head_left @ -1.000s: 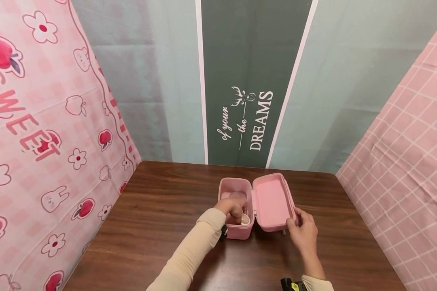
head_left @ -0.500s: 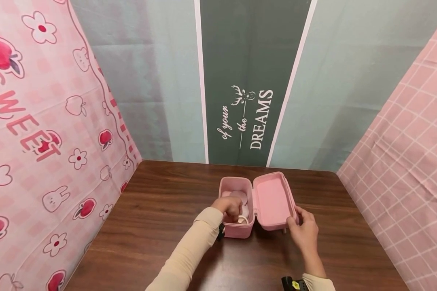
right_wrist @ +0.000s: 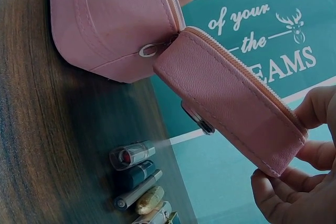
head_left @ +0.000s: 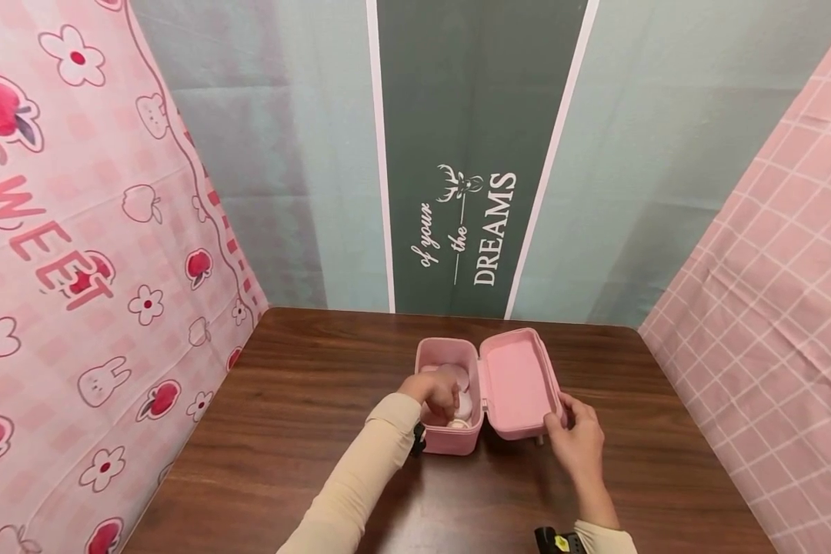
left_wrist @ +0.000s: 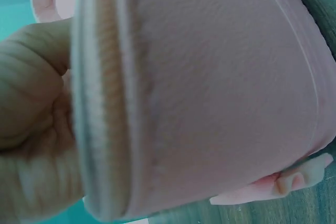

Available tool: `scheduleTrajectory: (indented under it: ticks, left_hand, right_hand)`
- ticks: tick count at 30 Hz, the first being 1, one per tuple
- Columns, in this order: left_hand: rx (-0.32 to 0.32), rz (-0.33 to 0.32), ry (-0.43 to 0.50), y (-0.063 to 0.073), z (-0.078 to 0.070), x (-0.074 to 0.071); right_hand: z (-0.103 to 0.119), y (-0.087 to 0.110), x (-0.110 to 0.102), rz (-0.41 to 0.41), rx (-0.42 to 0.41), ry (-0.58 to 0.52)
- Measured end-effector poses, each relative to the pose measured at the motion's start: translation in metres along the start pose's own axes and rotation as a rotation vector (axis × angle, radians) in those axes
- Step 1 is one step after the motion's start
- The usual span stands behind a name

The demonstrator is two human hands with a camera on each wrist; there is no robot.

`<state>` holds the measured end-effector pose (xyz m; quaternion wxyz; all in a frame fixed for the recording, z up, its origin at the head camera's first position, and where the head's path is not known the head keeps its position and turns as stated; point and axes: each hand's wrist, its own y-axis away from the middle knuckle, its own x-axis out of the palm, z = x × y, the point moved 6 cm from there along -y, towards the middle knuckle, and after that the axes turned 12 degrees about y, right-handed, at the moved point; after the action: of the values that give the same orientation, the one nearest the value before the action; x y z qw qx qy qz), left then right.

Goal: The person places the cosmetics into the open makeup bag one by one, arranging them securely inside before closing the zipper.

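Observation:
A pink zippered case (head_left: 450,440) stands on the table with its lid (head_left: 519,385) swung out to the right. My left hand (head_left: 438,388) reaches down into it, fingertips low beside a small whitish round item (head_left: 459,423); whether the fingers hold anything is hidden. Behind that hand, a pale translucent round piece (head_left: 457,375) lies inside the case. In the left wrist view, the case wall covers most of the fingers. My right hand (head_left: 580,442) grips the lid's outer edge between thumb and fingers, as the right wrist view also shows.
Several cosmetics lie in a row on the table beyond the lid, including a clear-capped lipstick (right_wrist: 132,156), a silver tube (right_wrist: 139,190) and a gold item (right_wrist: 149,199). A pink piece (left_wrist: 278,182) of unclear kind sits by the case. Patterned cloths surround the table (head_left: 318,369).
My left hand has drawn slightly left inside the case, showing more of the pale contents. The whitish round item sits a little lower and less visible. My right hand keeps its hold on the lid.

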<state>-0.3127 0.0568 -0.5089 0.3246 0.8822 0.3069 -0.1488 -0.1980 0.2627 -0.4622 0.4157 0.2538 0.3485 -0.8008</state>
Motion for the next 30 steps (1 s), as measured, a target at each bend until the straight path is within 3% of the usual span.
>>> scheduleTrajectory:
  ticks: [6,17,20,24,30]
  left_hand:
    - [-0.027,0.069,0.121,0.001,-0.004,-0.003]
    - [-0.026,-0.035,0.053,0.007,-0.01,-0.014]
    - [0.048,-0.112,-0.034,0.012,-0.016,-0.02]
    - [0.152,-0.274,-0.138,0.023,-0.023,-0.032]
    - [0.232,-0.489,-0.146,0.039,-0.019,-0.05]
  right_hand:
    - [-0.001,-0.001,0.001,0.007,0.011,0.003]
    - [0.001,-0.001,0.001,0.007,0.005,0.0]
    - [0.002,0.001,0.001,-0.007,0.003,-0.007]
    - [0.003,0.006,0.002,-0.038,-0.014,-0.014]
    - [0.008,0.015,0.004,-0.076,-0.059,-0.036]
